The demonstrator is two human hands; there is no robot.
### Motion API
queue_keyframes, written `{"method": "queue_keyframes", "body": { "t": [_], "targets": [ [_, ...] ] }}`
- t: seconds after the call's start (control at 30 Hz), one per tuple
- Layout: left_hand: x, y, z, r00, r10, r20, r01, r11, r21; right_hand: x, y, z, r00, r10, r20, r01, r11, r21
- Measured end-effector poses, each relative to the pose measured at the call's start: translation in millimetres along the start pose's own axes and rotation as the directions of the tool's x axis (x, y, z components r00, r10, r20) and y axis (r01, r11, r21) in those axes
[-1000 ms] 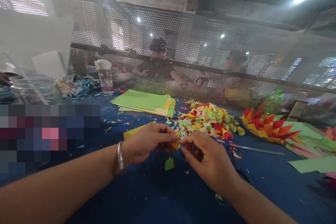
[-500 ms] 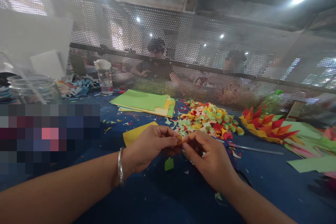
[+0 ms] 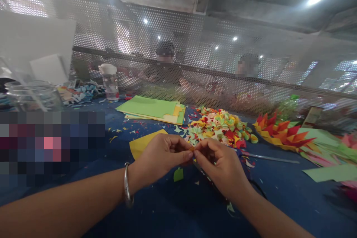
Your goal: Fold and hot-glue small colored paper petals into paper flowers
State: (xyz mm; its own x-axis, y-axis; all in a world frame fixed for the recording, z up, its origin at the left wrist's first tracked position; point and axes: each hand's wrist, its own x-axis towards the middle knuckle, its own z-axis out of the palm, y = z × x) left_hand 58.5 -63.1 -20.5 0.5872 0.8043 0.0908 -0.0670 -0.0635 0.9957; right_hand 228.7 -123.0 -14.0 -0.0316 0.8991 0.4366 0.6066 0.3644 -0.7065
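My left hand (image 3: 161, 156) and my right hand (image 3: 220, 163) meet over the blue table (image 3: 279, 197), fingertips pinched together on a small orange-yellow paper piece (image 3: 192, 149). Only a sliver of the piece shows between the fingers. A silver bangle (image 3: 127, 189) is on my left wrist. Under my right hand lies a dark slim tool, partly hidden. Just beyond my hands is a heap of small folded paper pieces (image 3: 220, 126) in red, yellow and green. A yellow sheet (image 3: 143, 143) lies behind my left hand, and a green scrap (image 3: 178, 174) lies below my hands.
A stack of green and yellow sheets (image 3: 152, 108) lies further back. Red-orange paper spikes (image 3: 281, 134) and green sheets (image 3: 326, 173) lie at the right. A bottle (image 3: 109, 81) and a glass jar (image 3: 35, 96) stand at the left. Two people sit behind a perforated screen (image 3: 195, 63).
The yellow-orange piece that showed clearly in my left fingers is now folded small and nearly hidden. Both hands have closed together and risen slightly.
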Motion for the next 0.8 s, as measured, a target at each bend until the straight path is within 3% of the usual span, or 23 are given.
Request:
{"method": "queue_keyframes", "body": {
  "t": [0.3,0.57,0.67,0.8],
  "targets": [
    [-1.8,0.8,-2.0,0.997,0.076,0.001,-0.074,0.958,0.276,-1.4,3.5,0.5,1.000,-0.019,0.000,0.019,1.000,-0.012],
    [-6.6,6.6,-1.1,0.982,0.190,-0.010,-0.149,0.797,0.586,-0.5,2.0,-0.4,0.999,-0.044,0.016,0.044,0.999,-0.021],
    [-7.3,6.9,-0.2,0.975,0.222,-0.014,-0.167,0.773,0.612,0.3,0.1,-0.1,0.998,-0.052,0.027,0.053,0.998,-0.033],
    [-5.1,4.6,-1.4,0.983,0.185,0.010,-0.160,0.821,0.549,-0.5,-0.8,-0.4,0.998,-0.016,0.053,0.015,1.000,0.023]
  ]
}}
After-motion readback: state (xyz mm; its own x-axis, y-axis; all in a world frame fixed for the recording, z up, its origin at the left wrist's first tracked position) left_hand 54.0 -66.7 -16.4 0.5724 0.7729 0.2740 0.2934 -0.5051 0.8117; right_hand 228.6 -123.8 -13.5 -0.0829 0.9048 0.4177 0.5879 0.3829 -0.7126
